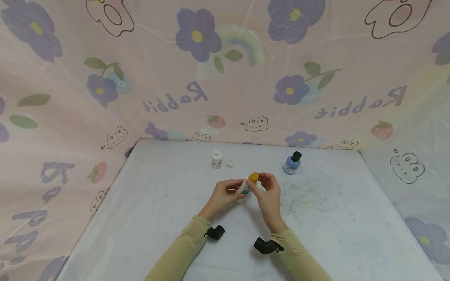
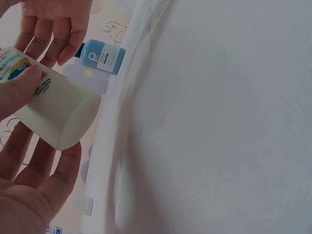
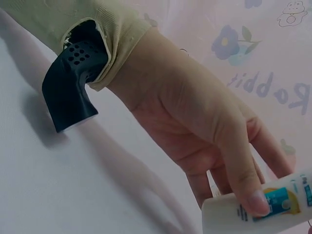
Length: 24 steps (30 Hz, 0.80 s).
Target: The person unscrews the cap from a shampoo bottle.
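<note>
Over the white table (image 1: 147, 234), the left hand (image 1: 224, 194) curls round the white bottle (image 2: 66, 109) while the right hand (image 1: 270, 196) pinches its yellow cap (image 1: 253, 177) — loosening or tightening, probably. Turning calls for a firm left hold.

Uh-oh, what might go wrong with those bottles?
The yellow-capped white bottle is tilted between the left hand and right hand, so it might slip and drop. The small white bottle looks uncapped, so a bump might spill anything inside. Its likely cap, lying loose beside it, might get knocked away.
</note>
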Each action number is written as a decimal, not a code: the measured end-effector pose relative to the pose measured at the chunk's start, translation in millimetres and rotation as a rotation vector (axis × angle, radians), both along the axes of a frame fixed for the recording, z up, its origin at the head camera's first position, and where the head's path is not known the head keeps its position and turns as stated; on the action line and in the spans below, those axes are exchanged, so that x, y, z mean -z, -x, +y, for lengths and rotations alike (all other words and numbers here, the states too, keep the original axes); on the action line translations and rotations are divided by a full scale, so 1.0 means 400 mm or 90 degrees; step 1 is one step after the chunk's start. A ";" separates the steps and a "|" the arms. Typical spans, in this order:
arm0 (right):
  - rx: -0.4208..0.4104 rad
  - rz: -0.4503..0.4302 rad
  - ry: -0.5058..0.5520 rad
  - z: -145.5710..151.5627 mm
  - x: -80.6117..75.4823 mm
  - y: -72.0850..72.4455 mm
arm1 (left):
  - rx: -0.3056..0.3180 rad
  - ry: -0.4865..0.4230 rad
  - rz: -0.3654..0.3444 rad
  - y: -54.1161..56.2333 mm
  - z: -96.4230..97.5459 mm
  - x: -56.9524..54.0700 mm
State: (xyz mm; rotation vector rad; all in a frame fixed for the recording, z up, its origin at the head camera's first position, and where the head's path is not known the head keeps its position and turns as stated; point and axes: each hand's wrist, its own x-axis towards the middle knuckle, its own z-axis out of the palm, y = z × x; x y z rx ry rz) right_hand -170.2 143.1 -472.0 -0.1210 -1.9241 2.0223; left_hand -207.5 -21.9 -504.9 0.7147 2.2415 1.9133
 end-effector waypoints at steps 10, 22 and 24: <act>0.035 -0.003 -0.012 0.000 0.027 0.013 | 0.007 -0.007 0.007 -0.022 0.000 -0.044; 0.025 -0.028 -0.020 0.006 0.024 0.012 | 0.003 0.010 -0.006 0.002 -0.004 0.011; 0.025 -0.033 -0.023 0.006 0.024 0.012 | 0.003 0.013 -0.008 0.002 -0.005 0.011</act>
